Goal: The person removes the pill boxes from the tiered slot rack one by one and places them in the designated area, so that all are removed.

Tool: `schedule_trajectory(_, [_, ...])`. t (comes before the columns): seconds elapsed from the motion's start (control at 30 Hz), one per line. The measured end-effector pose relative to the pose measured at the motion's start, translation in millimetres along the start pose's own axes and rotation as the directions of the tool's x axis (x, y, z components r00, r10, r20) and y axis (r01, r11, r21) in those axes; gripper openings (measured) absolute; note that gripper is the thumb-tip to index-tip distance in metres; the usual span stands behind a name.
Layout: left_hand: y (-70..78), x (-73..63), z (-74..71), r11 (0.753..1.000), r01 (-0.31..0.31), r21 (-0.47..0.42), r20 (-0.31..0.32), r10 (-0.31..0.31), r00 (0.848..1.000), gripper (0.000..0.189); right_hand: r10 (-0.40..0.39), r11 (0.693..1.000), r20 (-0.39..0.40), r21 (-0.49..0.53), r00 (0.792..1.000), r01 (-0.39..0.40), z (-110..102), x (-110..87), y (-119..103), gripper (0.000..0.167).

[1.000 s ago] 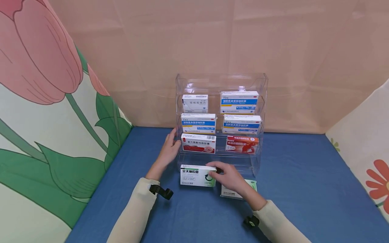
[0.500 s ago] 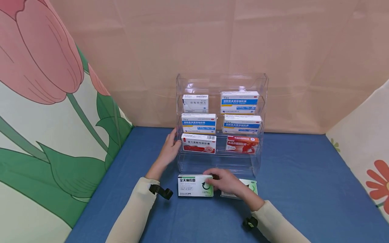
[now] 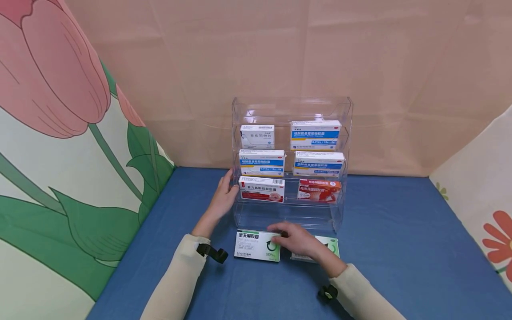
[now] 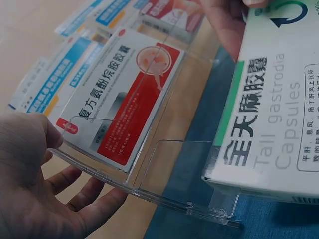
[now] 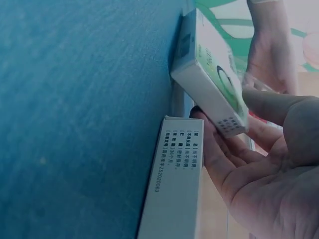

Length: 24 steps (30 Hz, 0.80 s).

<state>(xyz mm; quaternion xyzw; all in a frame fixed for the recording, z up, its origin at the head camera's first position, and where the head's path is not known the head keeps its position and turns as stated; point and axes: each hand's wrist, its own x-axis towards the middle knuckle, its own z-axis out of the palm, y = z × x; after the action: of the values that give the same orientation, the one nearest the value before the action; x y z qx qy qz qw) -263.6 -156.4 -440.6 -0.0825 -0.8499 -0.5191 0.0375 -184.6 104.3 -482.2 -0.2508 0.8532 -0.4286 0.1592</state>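
My left hand (image 3: pixel 221 198) grips the left side wall of a clear plastic display rack (image 3: pixel 292 215), thumb on one face and fingers on the other in the left wrist view. With my right hand (image 3: pixel 298 240) I pinch the right end of a white and green medicine box (image 3: pixel 256 245), thumb in front and fingers behind. This box leans back before the rack's bottom tier, its lower edge at the blue cloth. A second white and green medicine box (image 5: pixel 174 174) lies on the cloth beside it, partly hidden by my right hand in the head view.
Higher tiers hold several blue and white medicine boxes (image 3: pixel 262 163), a plain white box (image 3: pixel 257 137), a red and white box (image 3: pixel 262 190) and a red box (image 3: pixel 318 191). Blue cloth (image 3: pixel 392 249) covers the table; a pink backdrop (image 3: pixel 280 53) hangs behind.
My right hand has brought the white and green box down and toward me from the bottom tier's front. Its top now tips back toward the rack. The left hand has stayed still.
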Motion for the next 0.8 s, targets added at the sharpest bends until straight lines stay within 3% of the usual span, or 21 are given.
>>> schedule_trajectory(0.2, [1.2, -1.6, 1.2, 1.0, 0.003, -0.006, 0.006, -0.003, 1.0, 0.067, 0.007, 1.0, -0.044, -0.022, 0.999, -0.008, -1, -2.6, 2, 0.038])
schedule_trajectory(0.43, [1.2, -2.6, 2.5, 0.999, -0.041, 0.012, -0.03, 0.041, 0.999, 0.066, 0.004, 1.0, -0.1, -0.008, 0.995, -0.004, -4, -5.6, 0, 0.035])
schedule_trajectory(0.6, [1.2, -1.6, 2.2, 1.0, -0.002, -0.008, -0.009, 0.002, 1.0, 0.067, 0.013, 1.0, -0.166, 0.009, 0.986, -0.012, -8, -8.5, -3, 0.031])
schedule_trajectory(0.8, [1.0, -0.8, 1.5, 1.0, 0.001, -0.015, -0.009, -0.001, 1.0, 0.065, -0.013, 1.0, -0.233, -0.008, 0.972, 0.011, -17, -13.6, -8, 0.035])
